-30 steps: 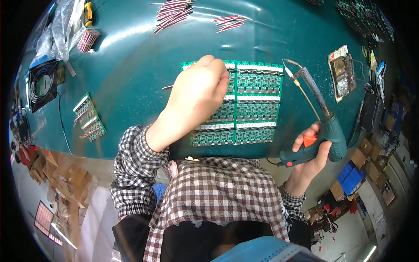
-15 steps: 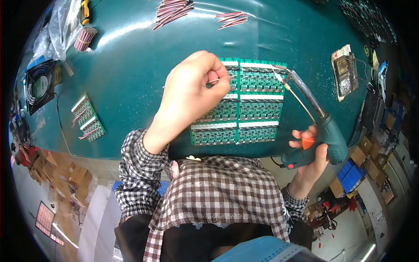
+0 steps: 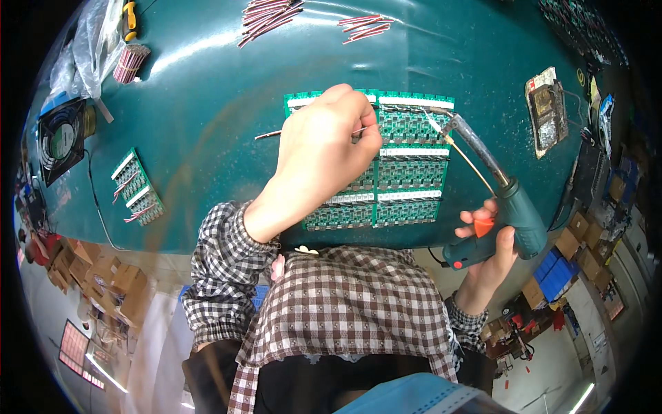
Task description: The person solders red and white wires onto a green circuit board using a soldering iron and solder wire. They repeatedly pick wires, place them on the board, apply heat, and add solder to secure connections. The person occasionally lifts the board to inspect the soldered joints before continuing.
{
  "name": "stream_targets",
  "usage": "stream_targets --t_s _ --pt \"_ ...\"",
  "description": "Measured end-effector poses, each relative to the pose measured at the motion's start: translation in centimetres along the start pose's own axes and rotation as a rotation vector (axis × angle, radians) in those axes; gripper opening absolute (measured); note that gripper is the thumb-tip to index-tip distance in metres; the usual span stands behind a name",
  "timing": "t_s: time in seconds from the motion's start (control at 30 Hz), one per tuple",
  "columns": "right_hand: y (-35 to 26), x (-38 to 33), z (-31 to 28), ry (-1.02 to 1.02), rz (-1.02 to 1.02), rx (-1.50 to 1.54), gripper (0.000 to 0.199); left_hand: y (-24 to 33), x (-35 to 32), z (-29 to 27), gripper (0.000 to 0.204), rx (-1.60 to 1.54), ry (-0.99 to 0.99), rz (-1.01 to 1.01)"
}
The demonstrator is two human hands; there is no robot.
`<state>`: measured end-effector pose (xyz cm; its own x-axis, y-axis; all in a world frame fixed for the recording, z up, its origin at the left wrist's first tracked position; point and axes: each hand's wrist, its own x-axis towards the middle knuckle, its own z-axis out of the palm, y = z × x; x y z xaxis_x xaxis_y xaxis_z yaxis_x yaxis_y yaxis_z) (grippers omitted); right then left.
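Circuit-board panel: the green circuit-board panel [image 3: 412, 169] lies flat on the table right in front of the person, two columns side by side, white strips and black lines running across.
Left hand: the left hand [image 3: 324, 138] is over the panel's upper left, fingers pinched on a thin wire [image 3: 267, 135], one end poking out past the wrist side.
Right hand: the right hand [image 3: 491, 265] is wrapped round a dark green soldering gun [image 3: 522, 217], fingers by its orange trigger [image 3: 484, 226]; can't tell if it's squeezed.
Gun's business end: bare metal barrel [image 3: 483, 146], tip at the panel's upper right; can't tell if it's touching.
Small board: smaller circuit board [image 3: 139, 188] off left, reddish wires on it.
Wire bits: two loose piles [image 3: 270, 21] [image 3: 365, 29] up top, plus a banded bundle [image 3: 131, 63].
Bag: crumpled clear plastic bag [image 3: 93, 45], contents unreadable.
Grubby slab: flat, crusty tray-like thing [image 3: 547, 114] at right, dark stuff in the middle.
Table: glossy green surface [image 3: 214, 152].
Fan: black, round blades in a square frame [image 3: 62, 138].
Boxes: brown cardboard boxes [image 3: 126, 279] below left, insides unclear; blue bins [image 3: 554, 276] below right.
Apron: brown-and-white check cloth [image 3: 352, 297].
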<state>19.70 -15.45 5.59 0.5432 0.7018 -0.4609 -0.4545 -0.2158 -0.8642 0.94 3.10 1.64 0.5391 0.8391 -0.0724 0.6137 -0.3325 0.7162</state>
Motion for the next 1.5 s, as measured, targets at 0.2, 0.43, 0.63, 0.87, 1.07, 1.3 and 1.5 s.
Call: stream_targets --t_s 0.2,0.43,0.63,0.87,1.07,1.3,1.5 --pt "0.0 -0.1 -0.2 0.024 0.004 -0.024 0.053 -0.4 0.7 -2.2 0.007 -0.102 0.008 -0.105" --pt "0.1 0.0 -0.2 -0.014 0.017 -0.023 0.053 0.6 0.6 -1.1 0.008 -0.186 -0.102 -0.025" --pt "-0.1 -0.3 -0.1 -0.014 0.026 -0.051 0.051 -0.3 0.8 0.4 0.008 0.013 -0.011 0.067" --pt "0.0 -0.6 -0.1 -0.010 0.044 -0.101 0.051 -0.1 1.2 0.1 0.007 -0.030 -0.090 -0.009" --pt "-0.1 -0.6 0.3 0.003 0.071 -0.148 0.051 0.0 1.0 0.3 0.008 -0.035 -0.061 -0.020" --pt "-0.3 -0.5 0.9 0.019 0.060 -0.225 0.049 -0.2 0.9 0.8 0.009 -0.006 -0.020 0.039" --pt "-0.4 -0.5 1.2 0.018 0.052 -0.317 0.052 -0.1 0.9 0.8 0.009 -0.008 -0.037 0.019"
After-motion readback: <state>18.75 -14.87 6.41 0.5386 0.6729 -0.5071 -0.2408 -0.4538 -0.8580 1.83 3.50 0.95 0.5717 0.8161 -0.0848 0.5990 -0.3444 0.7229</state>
